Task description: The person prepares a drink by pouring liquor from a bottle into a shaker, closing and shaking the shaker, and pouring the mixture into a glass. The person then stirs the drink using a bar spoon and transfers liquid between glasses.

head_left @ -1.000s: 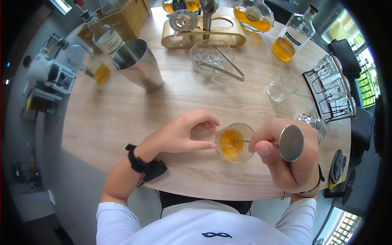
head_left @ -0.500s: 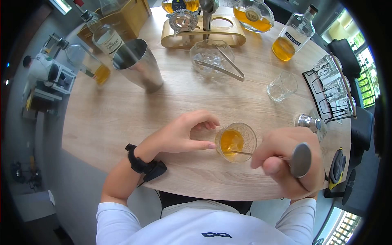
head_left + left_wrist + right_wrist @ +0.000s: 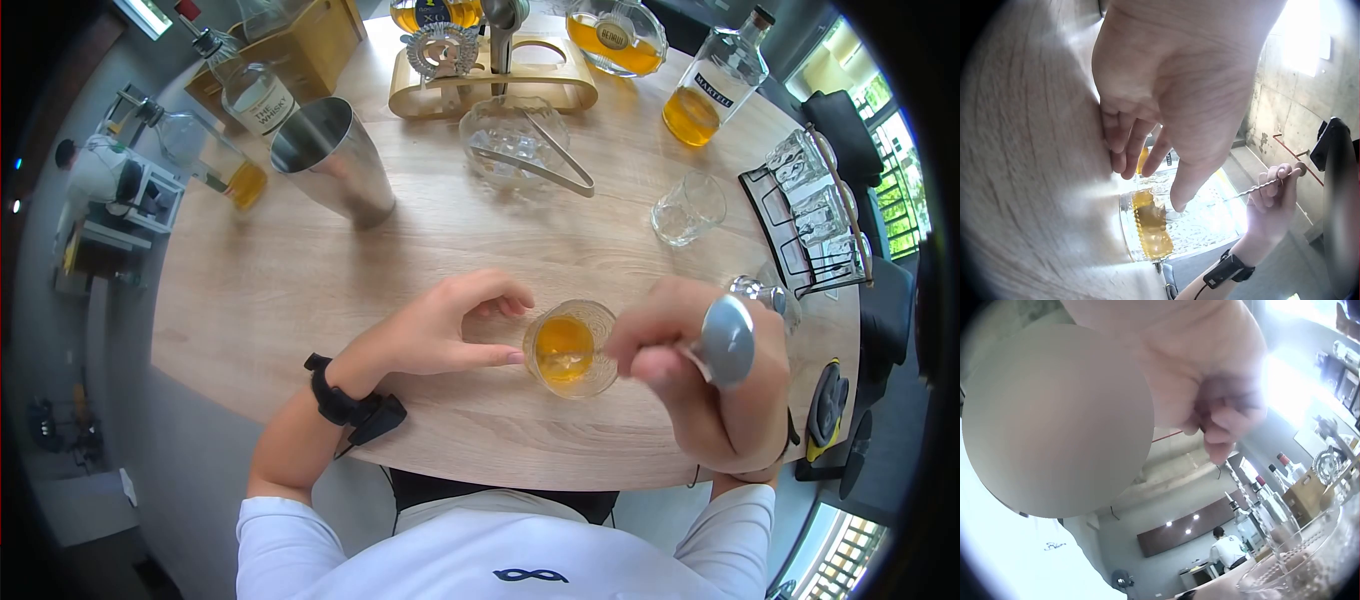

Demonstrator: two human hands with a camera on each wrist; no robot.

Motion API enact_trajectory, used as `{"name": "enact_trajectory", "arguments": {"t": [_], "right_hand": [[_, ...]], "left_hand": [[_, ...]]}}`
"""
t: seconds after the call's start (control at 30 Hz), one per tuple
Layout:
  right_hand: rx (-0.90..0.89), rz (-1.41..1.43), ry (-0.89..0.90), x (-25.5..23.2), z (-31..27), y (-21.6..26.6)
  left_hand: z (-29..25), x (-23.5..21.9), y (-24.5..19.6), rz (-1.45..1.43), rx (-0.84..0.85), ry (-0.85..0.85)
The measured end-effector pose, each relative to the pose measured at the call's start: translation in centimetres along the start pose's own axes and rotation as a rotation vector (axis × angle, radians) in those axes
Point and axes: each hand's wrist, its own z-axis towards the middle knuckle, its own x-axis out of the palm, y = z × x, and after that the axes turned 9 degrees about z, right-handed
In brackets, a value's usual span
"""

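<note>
A textured tumbler [image 3: 600, 325] with amber liquid [image 3: 563, 350] and ice stands near the table's front edge. My right hand [image 3: 712, 375] grips a bar spoon [image 3: 728, 340] above and right of it, the spoon's wide end showing over the fist. Seen from the left wrist, its twisted stem [image 3: 1246, 191] slants down from the fingers to the glass. To the tumbler's left lies my left hand [image 3: 440, 325], thumb tip right at the glass wall, fingers loosely bent behind. In the right wrist view, the blurred round spoon end hides much of the scene.
Beyond the tumbler stand a steel shaker tin [image 3: 335, 160], an ice bowl [image 3: 500, 165] with tongs [image 3: 545, 168] and a small glass [image 3: 688, 210]. A glass rack [image 3: 810, 215] and a metal shaker top [image 3: 755, 290] are at right. Several bottles and a wooden bar-tool stand [image 3: 495, 88] line the back.
My right hand and the bar spoon swung toward me and right, then back up; the stem shifted within the glass. My left hand stays in place beside the tumbler.
</note>
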Motion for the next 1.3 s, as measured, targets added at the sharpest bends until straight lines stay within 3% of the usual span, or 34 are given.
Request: {"name": "enact_trajectory", "arguments": {"t": [0.13,0.17,0.23,0.33,0.5,0.67,0.8,0.9,1.0,1.13,1.2,1.3], "right_hand": [[0.028,0.047,0.237,-1.8,0.3,0.6],[0.027,0.047,0.239,-1.9,0.3,0.6],[-0.077,-0.224,0.124,-2.1,0.2,0.6],[-0.004,-0.245,0.023,-1.2,0.7,0.8],[-0.075,-0.118,-0.022,0.1,0.4,-0.1],[0.044,0.054,0.13,-1.1,0.3,1.0],[-0.016,-0.01,0.126,-1.9,0.3,0.9],[-0.073,-0.349,0.002,-1.2,0.6,0.8],[-0.097,-0.213,-0.062,-0.2,0.8,-0.1],[-0.032,-0.037,0.002,-0.4,0.6,0.3],[-0.03,0.028,0.132,-1.1,0.5,0.7],[0.014,-0.032,0.165,-2.0,0.5,1.7]], "left_hand": [[-0.1,0.1,0.2,-0.01,0.014,-0.01],[-0.1,0.1,0.2,-0.011,0.014,-0.012],[-0.1,0.1,0.0,-0.011,0.025,-0.022],[0.0,0.1,0.3,0.014,0.036,-0.009],[0.0,0.1,0.2,-0.013,0.026,-0.003],[-0.1,0.0,0.0,-0.012,0.005,-0.007],[-0.1,0.1,0.2,0.004,0.026,-0.016],[0.0,0.1,0.3,0.022,0.035,-0.021],[0.0,0.1,0.3,0.02,0.043,-0.015],[0.0,0.2,0.4,0.002,0.037,-0.017],[0.0,0.1,0.4,0.005,0.035,-0.016],[0.0,0.2,0.3,0.01,0.033,-0.016]]}}
